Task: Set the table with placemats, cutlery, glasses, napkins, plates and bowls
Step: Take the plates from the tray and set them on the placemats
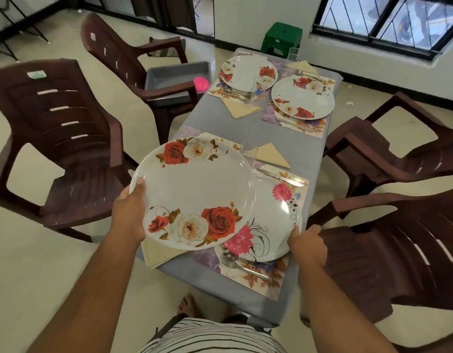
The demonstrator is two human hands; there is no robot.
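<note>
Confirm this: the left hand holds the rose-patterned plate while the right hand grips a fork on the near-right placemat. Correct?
Not quite. The head view shows the right hand gripping the rim of the pink-flowered plate, not a fork. The left hand does hold the rose-patterned plate.

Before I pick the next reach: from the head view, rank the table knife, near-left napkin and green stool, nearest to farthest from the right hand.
1. Table knife, just beyond the right hand.
2. Near-left napkin, across the near table edge.
3. Green stool, past the far end.

Soft daylight from the window (388, 19) (upper right); edges bend, slightly blurred.
</note>
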